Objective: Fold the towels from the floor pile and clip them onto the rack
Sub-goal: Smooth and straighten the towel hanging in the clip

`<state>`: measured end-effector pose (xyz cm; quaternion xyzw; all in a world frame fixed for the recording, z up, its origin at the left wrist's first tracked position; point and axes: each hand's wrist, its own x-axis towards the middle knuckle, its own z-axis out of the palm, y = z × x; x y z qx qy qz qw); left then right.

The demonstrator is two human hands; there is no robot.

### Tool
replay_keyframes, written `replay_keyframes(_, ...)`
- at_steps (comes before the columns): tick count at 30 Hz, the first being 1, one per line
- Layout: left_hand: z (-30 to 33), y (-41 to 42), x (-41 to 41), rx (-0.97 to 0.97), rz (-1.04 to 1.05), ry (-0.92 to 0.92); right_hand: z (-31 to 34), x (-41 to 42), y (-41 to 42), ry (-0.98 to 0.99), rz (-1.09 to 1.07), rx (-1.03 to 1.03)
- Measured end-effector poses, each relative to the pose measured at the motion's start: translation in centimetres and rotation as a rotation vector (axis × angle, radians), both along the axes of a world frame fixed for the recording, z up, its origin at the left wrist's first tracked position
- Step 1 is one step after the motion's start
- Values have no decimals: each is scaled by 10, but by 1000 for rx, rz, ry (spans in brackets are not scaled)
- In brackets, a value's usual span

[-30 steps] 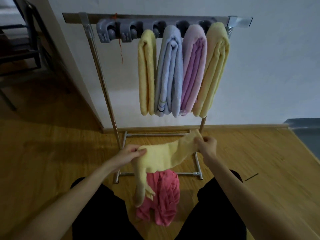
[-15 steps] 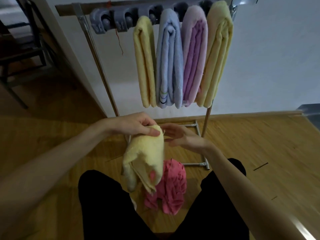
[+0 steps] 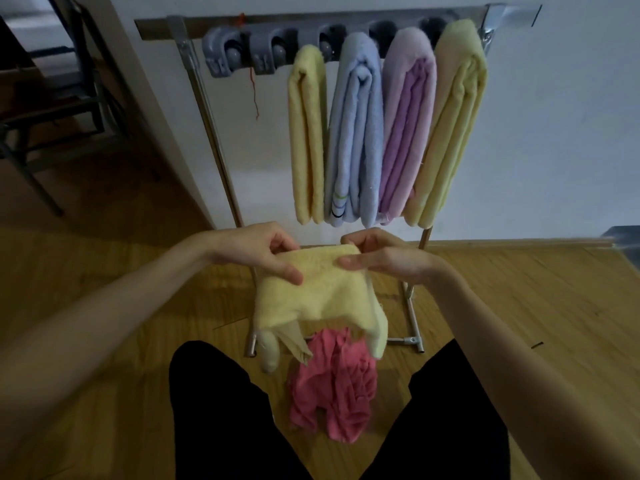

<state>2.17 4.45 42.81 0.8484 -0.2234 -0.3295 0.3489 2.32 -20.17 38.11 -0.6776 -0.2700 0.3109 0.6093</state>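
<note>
At six o'clock, a crumpled pink towel waits on the floor. Above it, left hand and right hand each pinch the yellow towel's top fold, keeping it level for clipping. At twelve o'clock, the rack holds four folded towels.

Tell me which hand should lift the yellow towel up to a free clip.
Probably left. The free clips sit at the rack's left end, above the left hand, which already pinches the towel. The right hand is below the hung towels.
</note>
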Motion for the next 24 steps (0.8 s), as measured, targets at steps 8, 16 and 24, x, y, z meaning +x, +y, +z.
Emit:
replay_keyframes(8,5,40,12,-194,66,127,14,18,-11,-93,-86,-21)
replay_keyframes(16,17,40,21,50,-95,-259,50,40,4,-396,269,-315)
replay_keyframes(24,6,34,16,381,-78,-559,55,56,19,-576,317,-845)
